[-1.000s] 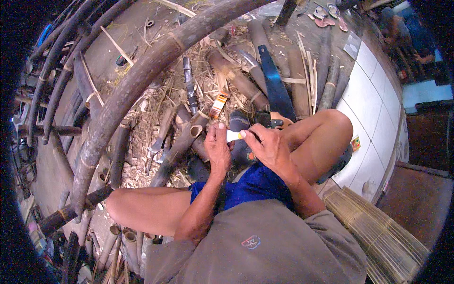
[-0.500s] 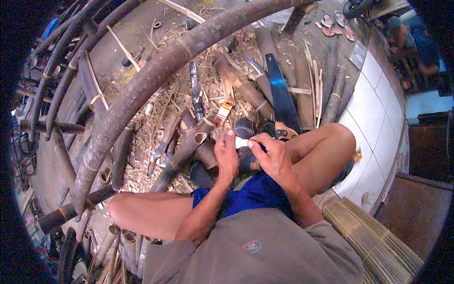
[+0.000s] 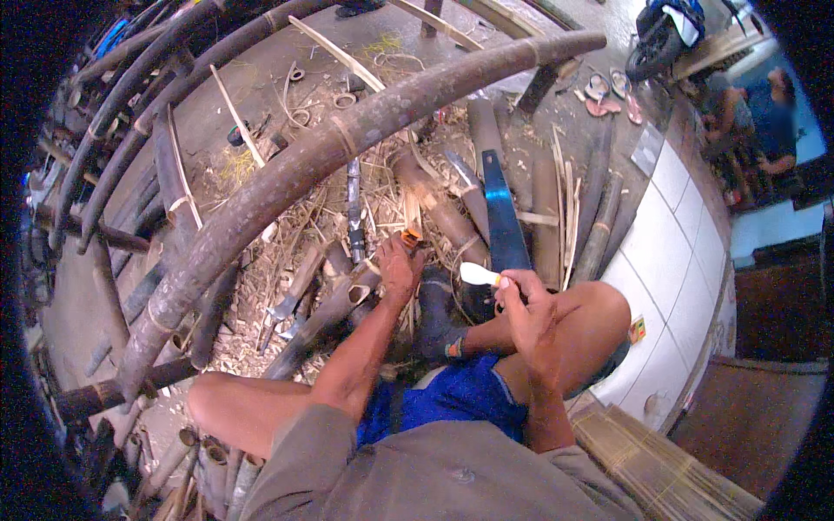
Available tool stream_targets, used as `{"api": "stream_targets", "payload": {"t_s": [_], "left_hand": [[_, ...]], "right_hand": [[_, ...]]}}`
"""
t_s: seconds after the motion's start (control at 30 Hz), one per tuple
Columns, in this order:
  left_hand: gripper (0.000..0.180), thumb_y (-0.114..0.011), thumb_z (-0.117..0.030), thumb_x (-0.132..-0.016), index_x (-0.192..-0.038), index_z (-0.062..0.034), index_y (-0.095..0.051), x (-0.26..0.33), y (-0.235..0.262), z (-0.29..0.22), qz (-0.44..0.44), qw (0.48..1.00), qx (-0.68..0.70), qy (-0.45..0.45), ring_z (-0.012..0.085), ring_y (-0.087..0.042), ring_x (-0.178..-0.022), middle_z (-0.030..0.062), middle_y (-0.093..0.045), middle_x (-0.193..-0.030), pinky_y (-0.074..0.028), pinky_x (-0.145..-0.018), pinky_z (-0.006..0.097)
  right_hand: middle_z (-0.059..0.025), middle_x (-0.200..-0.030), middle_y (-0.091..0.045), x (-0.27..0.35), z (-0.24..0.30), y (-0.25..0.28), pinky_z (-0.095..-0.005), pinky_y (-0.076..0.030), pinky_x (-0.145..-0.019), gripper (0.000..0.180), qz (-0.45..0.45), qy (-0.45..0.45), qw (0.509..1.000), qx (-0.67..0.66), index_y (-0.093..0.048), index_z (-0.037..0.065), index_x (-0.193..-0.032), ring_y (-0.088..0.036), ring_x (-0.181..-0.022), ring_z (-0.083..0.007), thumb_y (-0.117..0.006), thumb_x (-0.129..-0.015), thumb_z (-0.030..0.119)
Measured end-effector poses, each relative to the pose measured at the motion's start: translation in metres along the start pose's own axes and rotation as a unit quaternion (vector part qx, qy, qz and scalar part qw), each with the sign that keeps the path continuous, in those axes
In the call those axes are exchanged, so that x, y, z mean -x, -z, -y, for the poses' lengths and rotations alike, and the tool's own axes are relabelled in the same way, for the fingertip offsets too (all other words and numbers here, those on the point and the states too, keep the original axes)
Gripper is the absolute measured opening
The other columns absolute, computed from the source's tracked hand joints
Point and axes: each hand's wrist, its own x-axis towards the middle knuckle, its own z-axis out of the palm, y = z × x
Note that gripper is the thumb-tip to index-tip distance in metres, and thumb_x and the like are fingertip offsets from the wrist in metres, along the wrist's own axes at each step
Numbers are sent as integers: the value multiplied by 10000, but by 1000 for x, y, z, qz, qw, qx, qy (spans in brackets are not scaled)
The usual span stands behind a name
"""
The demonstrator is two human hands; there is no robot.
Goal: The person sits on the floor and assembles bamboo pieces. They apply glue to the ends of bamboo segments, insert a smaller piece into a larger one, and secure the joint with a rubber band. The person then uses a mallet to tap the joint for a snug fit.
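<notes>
My right hand pinches a small white plastic bottle at its yellow-orange end, above my right knee. The bottle's rounded white body points left. My left hand is down among the wood shavings, its fingers closed around a small orange box. Only the upper end of that box shows; the hand covers the rest. Just left of this hand lies a cut bamboo tube with an open notch. A handsaw with a dark blue blade lies beyond the bottle.
A long, thick curved bamboo pole arches across in front. Metal-bladed tools lie in the shavings at left. Bamboo strips and sandals are farther right. A bundle of thin slats is beside me; another person is far right.
My left hand has let go of the white bottle and reached forward onto the orange box. The right hand has moved slightly right and down with the bottle. The whole view has shifted.
</notes>
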Motion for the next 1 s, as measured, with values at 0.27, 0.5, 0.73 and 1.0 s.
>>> {"api": "stream_targets", "payload": {"t_s": [0.27, 0.5, 0.73, 1.0], "left_hand": [[531, -712, -293, -848, -1264, -35, -505, -26, -16, 11, 168, 983, -52, 58, 373, -593, -1097, 175, -631, -1153, -436, -965, 520], [540, -702, -230, -833, -1301, -38, -514, -3, 68, -50, 74, 980, 126, -131, 398, -586, -1047, 193, -607, -1101, -464, -882, 515], [519, -704, -161, -800, -1283, -65, -541, 32, 113, -87, 42, 977, 164, -132, 406, -576, -1017, 189, -606, -1079, -465, -880, 503], [495, -697, -158, -791, -1262, -86, -562, 44, 126, -91, 54, 978, 172, -108, 402, -564, -991, 179, -595, -1040, -460, -864, 502]], "right_hand": [[-47, -838, -700, -9, -10, -11, -242, -518, -616, 196, 32, 33, 998, -40, -673, 9, -1119, -620, -698, -85, -599, -1010, 155], [-53, -812, -695, -26, 1, -34, -260, -511, -601, 212, 21, 97, 995, 6, -677, 14, -1110, -607, -670, -87, -596, -1014, 185], [-154, -835, -717, -28, 9, -40, -353, -544, -701, 188, -21, 175, 981, 85, -675, 10, -1086, -708, -750, -241, -594, -988, 149], [-185, -861, -711, -12, 23, -24, -393, -549, -723, 161, 10, 226, 967, 117, -675, 3, -1051, -721, -783, -306, -614, -970, 128]]}}
